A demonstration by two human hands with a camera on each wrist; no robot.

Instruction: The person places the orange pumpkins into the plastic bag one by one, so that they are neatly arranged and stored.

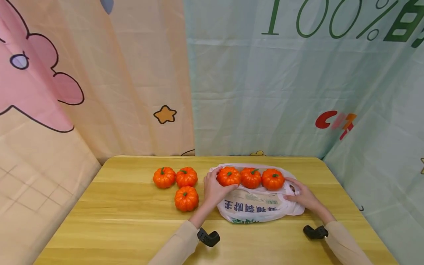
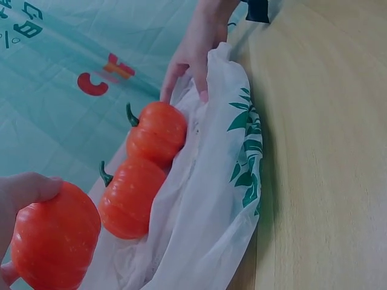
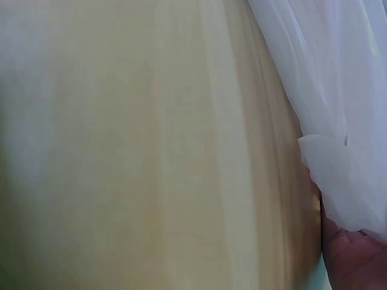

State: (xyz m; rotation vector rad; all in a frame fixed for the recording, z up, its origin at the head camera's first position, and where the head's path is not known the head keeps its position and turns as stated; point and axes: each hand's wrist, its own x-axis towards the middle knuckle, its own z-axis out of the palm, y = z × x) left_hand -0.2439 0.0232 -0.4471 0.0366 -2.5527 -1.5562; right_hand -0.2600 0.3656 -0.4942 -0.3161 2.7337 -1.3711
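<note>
A white plastic bag (image 1: 253, 215) with dark and green print lies on the table, its mouth toward the far side. Along that mouth sit a middle pumpkin (image 1: 250, 178) and a right pumpkin (image 1: 273, 179), both small and orange with green stems. My left hand (image 1: 214, 187) grips a third small pumpkin (image 1: 228, 176) at the bag's left end, thumb on its near side. In the left wrist view this pumpkin (image 2: 55, 237) is between thumb and fingers. At the bag's right end, my right hand (image 1: 303, 197) holds the plastic edge between thumb and fingers.
Left of the bag, three more small pumpkins (image 1: 186, 198) stand close together on the wooden table (image 1: 132, 228). Printed curtains (image 1: 251, 92) hang behind the table and at both sides.
</note>
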